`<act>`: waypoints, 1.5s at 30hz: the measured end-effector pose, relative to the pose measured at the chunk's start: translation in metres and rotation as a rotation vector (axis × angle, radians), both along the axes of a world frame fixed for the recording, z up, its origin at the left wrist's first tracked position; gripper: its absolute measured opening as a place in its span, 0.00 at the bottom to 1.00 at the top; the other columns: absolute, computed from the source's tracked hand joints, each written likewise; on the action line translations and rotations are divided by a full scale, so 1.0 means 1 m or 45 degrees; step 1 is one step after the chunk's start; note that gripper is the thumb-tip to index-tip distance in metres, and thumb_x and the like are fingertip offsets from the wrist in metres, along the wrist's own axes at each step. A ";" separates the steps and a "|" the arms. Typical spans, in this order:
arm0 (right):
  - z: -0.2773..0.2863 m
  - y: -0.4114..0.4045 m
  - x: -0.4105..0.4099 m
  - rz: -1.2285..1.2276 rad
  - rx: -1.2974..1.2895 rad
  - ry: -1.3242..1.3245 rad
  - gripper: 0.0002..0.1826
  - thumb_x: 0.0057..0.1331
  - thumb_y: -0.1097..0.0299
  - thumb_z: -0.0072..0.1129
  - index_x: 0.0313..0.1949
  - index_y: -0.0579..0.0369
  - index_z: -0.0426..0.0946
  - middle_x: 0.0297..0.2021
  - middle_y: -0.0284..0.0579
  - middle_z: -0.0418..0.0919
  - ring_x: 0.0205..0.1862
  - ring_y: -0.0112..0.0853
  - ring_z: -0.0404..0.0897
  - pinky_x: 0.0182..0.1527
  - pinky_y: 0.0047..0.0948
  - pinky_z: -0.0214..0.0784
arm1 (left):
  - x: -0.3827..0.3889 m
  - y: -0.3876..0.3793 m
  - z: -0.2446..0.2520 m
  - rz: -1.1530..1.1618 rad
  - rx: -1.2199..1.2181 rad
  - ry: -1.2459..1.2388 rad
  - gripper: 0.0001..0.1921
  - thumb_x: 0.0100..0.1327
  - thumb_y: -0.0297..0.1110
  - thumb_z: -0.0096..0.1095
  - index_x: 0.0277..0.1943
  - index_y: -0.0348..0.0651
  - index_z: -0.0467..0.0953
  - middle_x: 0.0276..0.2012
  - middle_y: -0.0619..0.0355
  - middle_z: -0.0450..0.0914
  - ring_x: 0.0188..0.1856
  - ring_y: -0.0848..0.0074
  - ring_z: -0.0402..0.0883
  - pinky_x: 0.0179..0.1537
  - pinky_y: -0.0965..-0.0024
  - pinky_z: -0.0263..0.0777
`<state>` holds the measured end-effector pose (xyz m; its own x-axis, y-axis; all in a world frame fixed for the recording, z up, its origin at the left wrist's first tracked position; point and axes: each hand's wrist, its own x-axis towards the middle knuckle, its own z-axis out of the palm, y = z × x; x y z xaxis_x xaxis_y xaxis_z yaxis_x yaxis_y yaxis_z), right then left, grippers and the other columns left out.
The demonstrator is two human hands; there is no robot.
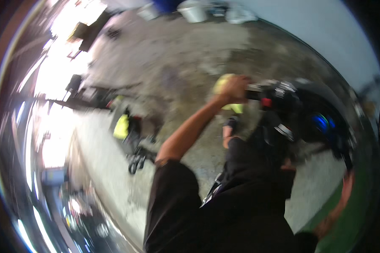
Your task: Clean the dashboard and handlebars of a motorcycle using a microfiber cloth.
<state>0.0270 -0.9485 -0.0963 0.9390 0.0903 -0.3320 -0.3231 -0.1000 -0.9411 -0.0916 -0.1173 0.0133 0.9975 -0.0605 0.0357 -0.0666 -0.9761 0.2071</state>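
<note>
My left hand is closed around the near end of a motorcycle's handlebar, with a bright yellow cloth bunched against it. A red switch sits on the bar beside the grip. Blue light shows on the dark, round instrument area. At the far right, my blurred right hand is at the opposite end of the handlebar; its fingers are hard to make out. The black body of the motorcycle lies between my arms, partly hidden by my dark clothing.
White buckets stand along the far wall. On the stained concrete floor, to the left, are a yellow item and dark equipment. A green floor area lies at the lower right. Bright openings glare at left.
</note>
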 end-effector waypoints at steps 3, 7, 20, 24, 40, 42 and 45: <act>0.019 0.030 -0.030 -0.018 0.115 -0.100 0.27 0.77 0.58 0.49 0.71 0.54 0.62 0.69 0.42 0.66 0.69 0.36 0.66 0.68 0.44 0.59 | 0.007 -0.003 -0.002 -0.017 -0.072 0.002 0.33 0.48 0.44 0.75 0.59 0.47 0.77 0.59 0.51 0.78 0.58 0.58 0.79 0.58 0.58 0.75; 0.068 0.099 -0.049 0.024 -0.016 -0.179 0.28 0.72 0.54 0.58 0.66 0.53 0.68 0.58 0.39 0.77 0.57 0.30 0.77 0.55 0.37 0.71 | 0.010 -0.016 0.010 -0.046 -0.039 -0.059 0.29 0.44 0.34 0.72 0.55 0.47 0.78 0.51 0.53 0.81 0.52 0.55 0.80 0.52 0.56 0.76; 0.117 0.169 -0.045 -0.087 -0.006 -0.002 0.21 0.71 0.54 0.61 0.59 0.48 0.74 0.48 0.31 0.80 0.48 0.23 0.79 0.46 0.28 0.72 | 0.014 0.000 0.015 -0.016 -0.067 0.077 0.32 0.41 0.28 0.71 0.55 0.46 0.76 0.50 0.53 0.80 0.51 0.53 0.81 0.50 0.55 0.76; 0.115 0.168 -0.047 -0.089 0.065 -0.158 0.24 0.69 0.50 0.64 0.57 0.51 0.75 0.44 0.33 0.81 0.46 0.23 0.80 0.47 0.26 0.73 | 0.014 -0.003 0.017 -0.031 -0.036 0.042 0.32 0.41 0.29 0.72 0.56 0.46 0.76 0.50 0.53 0.80 0.52 0.52 0.80 0.50 0.54 0.76; 0.107 0.164 -0.044 -0.030 0.060 -0.146 0.25 0.68 0.48 0.64 0.56 0.52 0.76 0.42 0.33 0.81 0.43 0.23 0.81 0.46 0.27 0.75 | 0.012 0.000 0.012 -0.017 -0.005 0.046 0.32 0.39 0.28 0.71 0.54 0.48 0.76 0.48 0.53 0.81 0.49 0.50 0.81 0.48 0.52 0.76; 0.107 0.165 -0.044 -0.049 0.061 -0.214 0.24 0.68 0.48 0.63 0.55 0.51 0.77 0.42 0.33 0.81 0.43 0.24 0.81 0.46 0.27 0.75 | 0.013 0.000 0.012 -0.035 0.014 0.039 0.32 0.39 0.28 0.71 0.54 0.48 0.76 0.48 0.53 0.81 0.49 0.51 0.81 0.48 0.52 0.76; 0.107 0.165 -0.045 -0.047 0.073 -0.079 0.24 0.69 0.47 0.63 0.53 0.51 0.77 0.43 0.32 0.81 0.42 0.24 0.81 0.45 0.28 0.75 | 0.013 0.000 0.012 0.001 0.015 0.090 0.32 0.39 0.28 0.71 0.54 0.48 0.76 0.48 0.53 0.81 0.49 0.50 0.81 0.47 0.52 0.76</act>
